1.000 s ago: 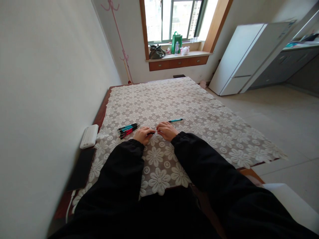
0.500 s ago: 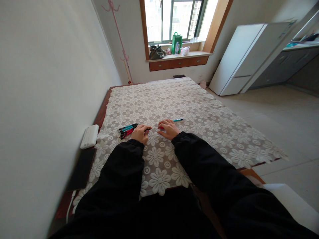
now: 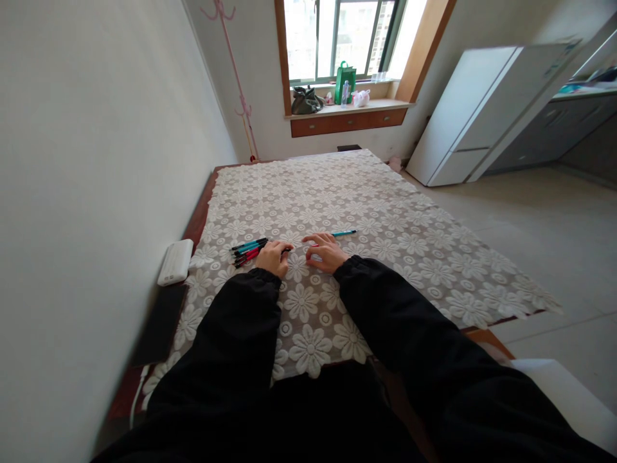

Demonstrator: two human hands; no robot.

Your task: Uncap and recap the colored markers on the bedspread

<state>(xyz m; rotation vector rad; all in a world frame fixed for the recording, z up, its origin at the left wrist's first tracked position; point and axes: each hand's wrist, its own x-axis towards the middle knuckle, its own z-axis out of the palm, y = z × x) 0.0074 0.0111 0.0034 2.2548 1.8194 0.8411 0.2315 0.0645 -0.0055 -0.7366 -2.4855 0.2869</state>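
Note:
My left hand and my right hand rest side by side on a white flower-lace tablecloth. Between them they hold a pen pulled out lengthwise. The left fingers pinch its dark end and the right fingers pinch a red end, with a thin pale piece spanning the gap. A small bundle of several teal, red and black pens lies just left of my left hand. A single teal pen lies just beyond my right hand. Both sleeves are black.
A white power bank and a flat black device lie by the wall at the table's left edge. A windowsill with bags stands far back, a white fridge at the right, tiled floor beyond.
My hands have drawn apart along the pen, so a thin pale piece now shows between its dark and red ends. Both hands sit slightly farther forward.

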